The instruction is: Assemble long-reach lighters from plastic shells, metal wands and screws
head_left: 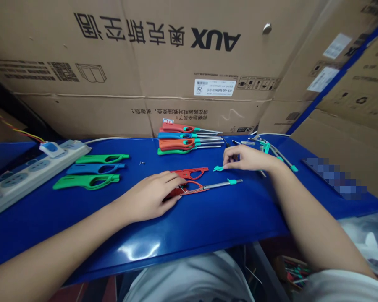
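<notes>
My left hand (154, 195) curls over the handle end of an opened red lighter casing (195, 188), holding it down on the table. A metal lighter tube (219, 184) with a teal collar (232, 181) lies in this half, and a thin wire shows by my fingers. Just behind lies the other red casing half (192, 173), its left end partly covered by my fingers. To the right, my right hand (247, 158) pinches a small teal plastic piece (219, 168) at its fingertips, low over the blue table.
Several gas lighters (176, 144) are stacked at the back. Green and blue casing halves (88, 181) lie left, near a white power strip (34, 167). Loose tubes and teal parts (271, 149) lie back right, with a cardboard wall (145, 84) behind. The blue table's (208, 235) front edge is near my lap.
</notes>
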Demonstrator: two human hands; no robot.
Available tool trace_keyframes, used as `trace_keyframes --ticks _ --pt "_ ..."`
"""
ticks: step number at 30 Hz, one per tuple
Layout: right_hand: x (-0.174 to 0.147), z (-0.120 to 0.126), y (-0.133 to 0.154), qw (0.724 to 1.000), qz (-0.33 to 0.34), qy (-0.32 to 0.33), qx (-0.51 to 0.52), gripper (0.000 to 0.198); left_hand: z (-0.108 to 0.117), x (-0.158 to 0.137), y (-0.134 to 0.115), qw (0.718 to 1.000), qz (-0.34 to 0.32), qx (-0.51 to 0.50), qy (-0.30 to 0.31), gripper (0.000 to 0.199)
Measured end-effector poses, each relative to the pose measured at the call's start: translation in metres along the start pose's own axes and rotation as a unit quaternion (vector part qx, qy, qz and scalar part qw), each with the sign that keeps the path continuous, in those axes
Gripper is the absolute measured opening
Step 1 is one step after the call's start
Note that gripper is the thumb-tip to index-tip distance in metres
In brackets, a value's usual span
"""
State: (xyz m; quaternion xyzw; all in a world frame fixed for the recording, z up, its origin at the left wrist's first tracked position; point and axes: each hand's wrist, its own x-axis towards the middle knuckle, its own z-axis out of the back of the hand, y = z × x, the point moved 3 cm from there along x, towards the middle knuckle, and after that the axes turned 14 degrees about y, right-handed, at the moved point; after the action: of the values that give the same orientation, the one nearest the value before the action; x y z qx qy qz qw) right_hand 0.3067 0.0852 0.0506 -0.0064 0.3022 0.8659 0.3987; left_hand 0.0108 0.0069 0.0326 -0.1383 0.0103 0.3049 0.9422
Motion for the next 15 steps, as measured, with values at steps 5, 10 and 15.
trace_keyframes --ticks 5,10,15 --pt "0.008 -0.014 0.006 0.998 -0.023 0.051 -0.031 0.023 0.002 -0.001 0.001 0.999 0.007 -0.032 -0.001 0.033" --pt "0.009 -0.014 0.021 0.998 0.034 -0.023 -0.048 0.021 0.003 -0.002 0.000 0.998 -0.001 -0.057 -0.003 0.026" --pt "0.017 -0.034 0.055 0.982 0.185 -0.033 -0.018 0.014 0.000 -0.001 0.001 0.996 0.007 -0.089 -0.009 0.027"
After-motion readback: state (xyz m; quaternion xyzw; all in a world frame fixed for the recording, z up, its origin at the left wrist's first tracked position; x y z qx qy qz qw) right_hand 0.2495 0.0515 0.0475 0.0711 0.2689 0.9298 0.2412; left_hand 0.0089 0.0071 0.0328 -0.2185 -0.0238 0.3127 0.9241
